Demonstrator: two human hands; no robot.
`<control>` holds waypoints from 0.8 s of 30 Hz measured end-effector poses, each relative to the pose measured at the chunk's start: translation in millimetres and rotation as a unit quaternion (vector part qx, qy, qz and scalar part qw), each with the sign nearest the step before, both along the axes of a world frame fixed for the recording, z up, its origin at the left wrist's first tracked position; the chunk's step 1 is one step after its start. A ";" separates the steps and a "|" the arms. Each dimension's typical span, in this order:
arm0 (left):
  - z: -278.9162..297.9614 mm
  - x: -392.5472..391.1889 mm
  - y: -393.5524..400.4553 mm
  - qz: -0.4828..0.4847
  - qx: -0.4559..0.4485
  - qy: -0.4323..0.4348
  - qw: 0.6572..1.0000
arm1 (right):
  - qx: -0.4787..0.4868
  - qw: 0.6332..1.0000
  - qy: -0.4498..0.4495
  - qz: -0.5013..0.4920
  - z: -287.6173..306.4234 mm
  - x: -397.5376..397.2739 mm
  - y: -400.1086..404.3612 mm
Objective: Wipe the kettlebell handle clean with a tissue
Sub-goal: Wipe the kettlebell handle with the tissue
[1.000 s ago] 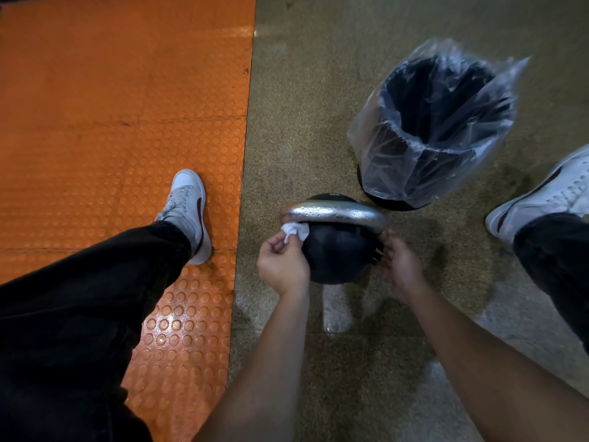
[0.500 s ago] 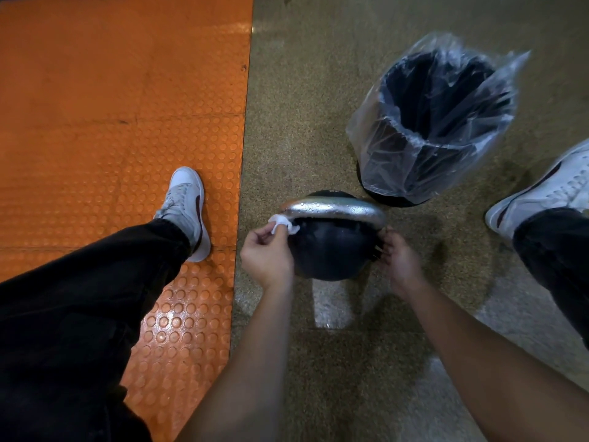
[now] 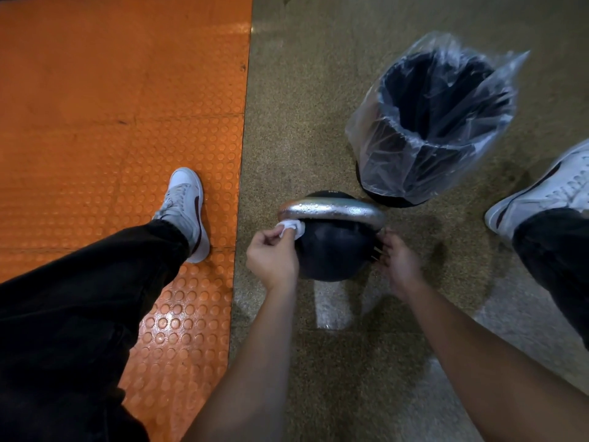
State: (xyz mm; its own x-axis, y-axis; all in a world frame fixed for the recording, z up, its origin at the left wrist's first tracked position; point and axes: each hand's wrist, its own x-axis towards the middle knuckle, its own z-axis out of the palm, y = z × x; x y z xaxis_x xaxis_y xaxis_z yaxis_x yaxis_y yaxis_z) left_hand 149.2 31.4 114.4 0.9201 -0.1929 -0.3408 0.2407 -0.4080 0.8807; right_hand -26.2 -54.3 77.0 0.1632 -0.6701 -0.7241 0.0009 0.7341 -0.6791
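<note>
The kettlebell (image 3: 331, 247) stood on the speckled floor (image 3: 299, 122), just in front of the lined waste bin (image 3: 430, 129). The left hand (image 3: 271, 256) pinched a wadded tissue (image 3: 291, 226) against the left end of the wet steel handle (image 3: 331, 210). The right hand (image 3: 398, 263) braced the bell's right side; whether its grip was clenched could not be told. Advisable technique: wrap the tissue around the bar and draw it along the full arc, keeping the bell braced.

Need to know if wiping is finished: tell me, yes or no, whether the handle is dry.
No: water droplets bead along the silver handle, and the left hand presses the tissue at its left end.
</note>
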 end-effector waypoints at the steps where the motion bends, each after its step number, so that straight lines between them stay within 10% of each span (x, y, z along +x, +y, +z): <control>1: 3.0 -1.4 -1.7 -0.016 0.003 -0.014 1.000 | 0.004 1.000 -0.002 -0.003 -1.4 0.2 0.7; 24: 4.5 6.3 -1.1 -0.037 0.034 -0.059 0.997 | 0.006 1.000 -0.008 0.004 -8.4 -1.3 1.8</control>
State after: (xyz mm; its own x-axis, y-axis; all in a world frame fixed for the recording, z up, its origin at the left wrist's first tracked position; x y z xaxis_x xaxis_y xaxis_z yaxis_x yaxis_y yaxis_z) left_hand 155.4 30.3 118.9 0.9387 -0.2418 -0.2458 0.1045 -0.4797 0.8712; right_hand -27.5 -52.5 68.6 0.1806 -0.6598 -0.7295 0.0061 0.7424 -0.6699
